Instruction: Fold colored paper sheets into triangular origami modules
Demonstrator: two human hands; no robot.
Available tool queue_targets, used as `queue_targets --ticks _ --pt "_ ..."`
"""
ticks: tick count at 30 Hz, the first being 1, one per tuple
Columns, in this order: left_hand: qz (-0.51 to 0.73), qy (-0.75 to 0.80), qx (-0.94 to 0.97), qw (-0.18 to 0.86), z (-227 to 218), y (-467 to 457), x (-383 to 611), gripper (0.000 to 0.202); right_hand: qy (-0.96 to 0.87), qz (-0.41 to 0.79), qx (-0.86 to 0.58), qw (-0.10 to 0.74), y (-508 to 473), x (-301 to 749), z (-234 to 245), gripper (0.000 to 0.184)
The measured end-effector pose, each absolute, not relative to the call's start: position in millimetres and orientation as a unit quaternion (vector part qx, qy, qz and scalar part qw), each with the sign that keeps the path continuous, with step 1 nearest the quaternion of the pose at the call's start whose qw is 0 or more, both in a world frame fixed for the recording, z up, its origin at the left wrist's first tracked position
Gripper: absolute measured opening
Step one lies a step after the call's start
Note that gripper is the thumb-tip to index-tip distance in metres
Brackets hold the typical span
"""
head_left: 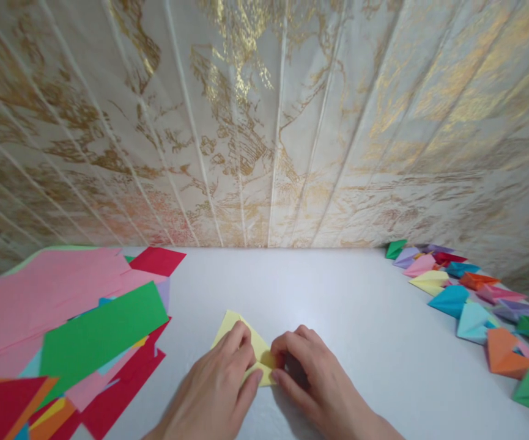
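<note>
A pale yellow sheet of paper (260,349), folded to a pointed shape, lies on the white table (287,287) near its front middle. My left hand (222,373) rests on the paper's left part, fingers curled and thumb pressed on its lower edge. At the right corner, my right hand (310,373) pinches the paper between thumb and curled fingers. Both hands cover parts of the paper, so its full outline is hidden.
Coloured paper sheets pile up at the left, with a green sheet (103,336), a large pink sheet (53,293) and a red sheet (158,261). Several folded paper pieces, one orange (505,353), line the right side. A gold-patterned curtain (255,134) hangs behind the table.
</note>
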State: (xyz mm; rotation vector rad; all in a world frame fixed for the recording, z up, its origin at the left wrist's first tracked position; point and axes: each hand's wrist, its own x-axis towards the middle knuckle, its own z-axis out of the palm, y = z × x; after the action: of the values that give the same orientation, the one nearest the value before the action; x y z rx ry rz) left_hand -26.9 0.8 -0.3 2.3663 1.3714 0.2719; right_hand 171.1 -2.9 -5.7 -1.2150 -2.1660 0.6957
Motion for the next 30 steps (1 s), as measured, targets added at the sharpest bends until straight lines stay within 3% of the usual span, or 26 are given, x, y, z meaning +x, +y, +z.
queue_targets --ticks 15,30 --pt "0.073 0.508 0.842 0.168 0.6 1.8 -20.4 0.019 -0.846 0.136 -0.429 0.287 -1.9 167.1 -13.9 0.021" --pt "0.091 0.507 0.839 0.178 12.8 2.2 -26.4 0.015 -0.858 0.130 -0.423 0.261 -1.9 166.7 -15.3 0.017"
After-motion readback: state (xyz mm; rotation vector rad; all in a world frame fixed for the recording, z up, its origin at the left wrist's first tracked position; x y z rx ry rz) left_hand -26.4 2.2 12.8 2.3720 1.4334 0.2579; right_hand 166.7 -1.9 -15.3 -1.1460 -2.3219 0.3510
